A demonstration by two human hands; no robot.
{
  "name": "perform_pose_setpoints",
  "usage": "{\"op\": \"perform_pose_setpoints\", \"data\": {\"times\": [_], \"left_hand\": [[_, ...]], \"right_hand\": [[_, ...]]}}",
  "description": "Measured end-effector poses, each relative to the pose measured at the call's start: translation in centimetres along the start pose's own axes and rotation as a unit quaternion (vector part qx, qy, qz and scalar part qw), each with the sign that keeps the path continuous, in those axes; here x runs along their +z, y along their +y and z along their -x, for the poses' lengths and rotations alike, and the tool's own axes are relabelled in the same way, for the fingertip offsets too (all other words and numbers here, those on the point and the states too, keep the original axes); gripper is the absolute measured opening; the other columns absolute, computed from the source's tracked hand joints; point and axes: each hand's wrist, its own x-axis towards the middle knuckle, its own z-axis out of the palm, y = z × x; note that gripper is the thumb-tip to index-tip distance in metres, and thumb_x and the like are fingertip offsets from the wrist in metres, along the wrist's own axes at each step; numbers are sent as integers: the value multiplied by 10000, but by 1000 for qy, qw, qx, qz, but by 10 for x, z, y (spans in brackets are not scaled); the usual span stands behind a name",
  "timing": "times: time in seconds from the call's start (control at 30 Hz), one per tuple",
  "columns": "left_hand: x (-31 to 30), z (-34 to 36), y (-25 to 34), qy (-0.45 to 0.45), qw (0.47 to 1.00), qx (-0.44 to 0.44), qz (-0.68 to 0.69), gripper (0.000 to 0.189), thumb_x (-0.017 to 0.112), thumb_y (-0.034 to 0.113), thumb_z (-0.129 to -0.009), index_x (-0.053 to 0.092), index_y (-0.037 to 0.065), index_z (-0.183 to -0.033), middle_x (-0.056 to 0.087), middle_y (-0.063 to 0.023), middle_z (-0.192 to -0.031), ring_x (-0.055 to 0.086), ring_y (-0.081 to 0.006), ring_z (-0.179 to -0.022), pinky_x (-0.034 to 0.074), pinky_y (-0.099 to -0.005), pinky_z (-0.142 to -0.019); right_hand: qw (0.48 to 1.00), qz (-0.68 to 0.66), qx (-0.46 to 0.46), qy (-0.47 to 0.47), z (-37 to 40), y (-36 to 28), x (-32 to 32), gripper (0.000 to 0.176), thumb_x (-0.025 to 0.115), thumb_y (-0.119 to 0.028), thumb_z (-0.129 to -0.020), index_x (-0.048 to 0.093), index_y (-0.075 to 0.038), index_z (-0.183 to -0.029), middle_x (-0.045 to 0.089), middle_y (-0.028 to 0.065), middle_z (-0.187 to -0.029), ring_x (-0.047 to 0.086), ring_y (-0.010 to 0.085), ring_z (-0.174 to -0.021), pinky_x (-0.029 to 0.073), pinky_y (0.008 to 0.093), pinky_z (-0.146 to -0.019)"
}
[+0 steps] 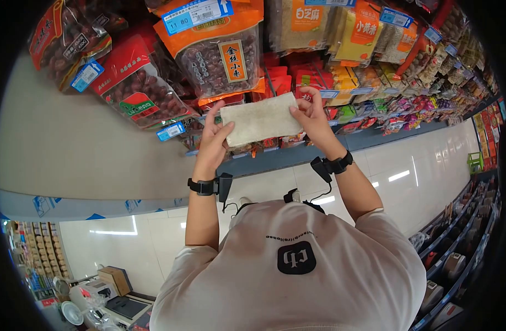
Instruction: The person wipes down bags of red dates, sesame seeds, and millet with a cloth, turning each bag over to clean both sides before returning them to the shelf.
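A folded off-white cloth is stretched flat between my two hands, in front of the hanging snack packets. My left hand pinches its left end, thumb on the near face. At the right end, my right hand grips the upper corner between thumb and fingers. Just beyond the cloth hangs an orange-topped bag of dried dates. A red bag of dates is to the left of my left hand.
Blue price tags stick out from the rack. More packets hang at the upper right. A blue-grey shelf edge runs below my hands, above the tiled floor. Shelving stands at the right, and a cardboard box at the lower left.
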Motion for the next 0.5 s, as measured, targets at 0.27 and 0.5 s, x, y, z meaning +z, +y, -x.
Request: {"op": "perform_pose_setpoints", "data": {"times": [0.27,0.5], "left_hand": [[-12,11,11,-114,964,-48,234,686,473,-109,-851,313,60,-1496,526,-166,-1367,572,-214,-1211,495,-320,-956],[-8,10,0,-107,994,-22,20,598,449,-159,-854,396,33,-1418,535,-131,-1346,569,-191,-1198,471,-293,-971]], "right_hand": [[965,68,48,-250,10,-23,-16,704,657,87,-822,412,-91,-1458,470,102,-1386,490,226,-1300,434,322,-1047],[903,381,-104,-167,15,-15,-5,563,750,-2,-803,584,-53,-1338,340,136,-1470,464,269,-1315,426,330,-1063]]}}
